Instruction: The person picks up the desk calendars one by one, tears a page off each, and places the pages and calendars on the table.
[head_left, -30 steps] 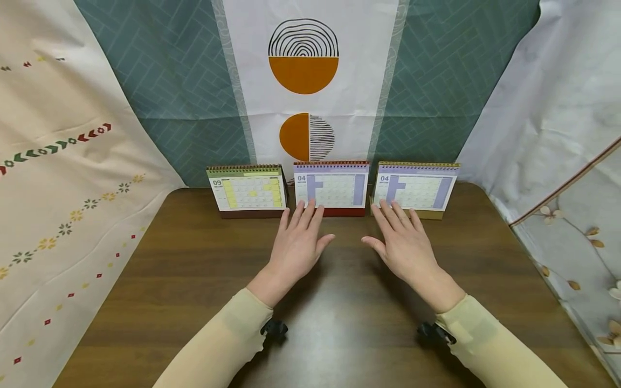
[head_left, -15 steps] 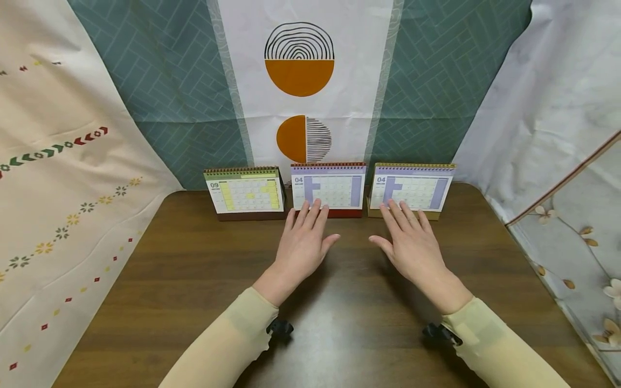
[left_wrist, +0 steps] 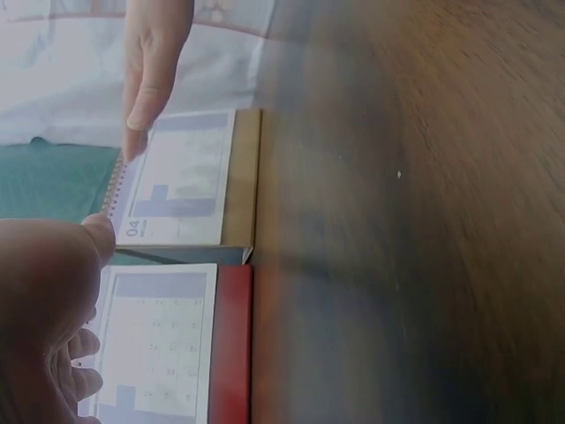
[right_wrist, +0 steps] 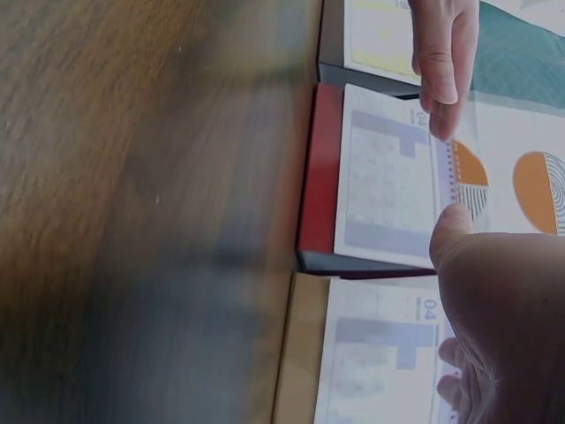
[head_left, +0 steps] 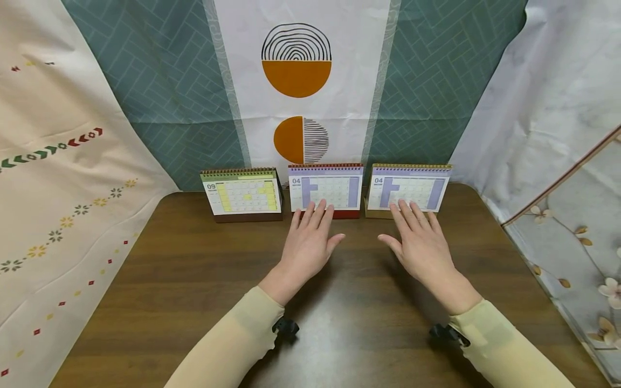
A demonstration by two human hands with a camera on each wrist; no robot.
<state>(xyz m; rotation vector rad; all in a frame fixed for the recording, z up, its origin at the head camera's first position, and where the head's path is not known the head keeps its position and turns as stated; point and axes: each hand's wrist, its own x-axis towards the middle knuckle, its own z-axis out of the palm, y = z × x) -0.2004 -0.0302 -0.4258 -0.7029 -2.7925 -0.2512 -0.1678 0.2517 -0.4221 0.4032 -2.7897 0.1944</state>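
Three desk calendars stand in a row along the table's far edge. The left calendar [head_left: 247,195] has a green and yellow page marked 09. A purple page marked 04 shows on the middle calendar [head_left: 332,191], which has a red base. The right calendar [head_left: 412,188] bears a like purple 04 page on a tan base. My left hand [head_left: 308,242] hovers palm down before the middle calendar, its fingers straight and holding nothing. Before the right calendar, my right hand [head_left: 421,245] is held the same way, fingers extended. In the left wrist view the red base [left_wrist: 231,344] shows beside the left hand.
The brown wooden table [head_left: 194,285] spreads out in front of the calendars. Behind them hangs a green and white cloth [head_left: 179,75]. Patterned cloths hang at the left [head_left: 58,161] and right [head_left: 543,108] sides. Dark wrist devices sit under both cuffs.
Both hands have drifted slightly to the right, the fingers still straight. The calendars keep their places on the table, while the whole head view has shifted a little left.
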